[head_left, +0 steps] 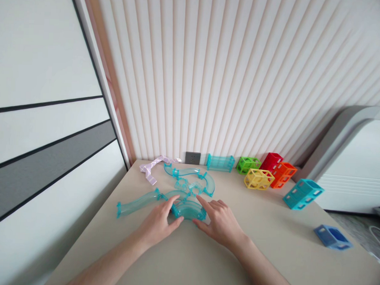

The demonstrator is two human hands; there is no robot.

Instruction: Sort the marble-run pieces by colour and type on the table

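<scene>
A stack of curved translucent teal track pieces lies on the table in front of me. My left hand is at its left end, thumb and forefinger spread around that end. At the right end is my right hand, its thumb and forefinger also apart. Whether the fingertips press on the pieces is hard to tell. Just behind the stack lie joined curved teal tracks, with a straight teal track reaching out to the left.
Pale purple pieces lie at the back left. Along the wall stands a teal straight-track stack. To the right are green, yellow, red, orange, teal and blue frame blocks.
</scene>
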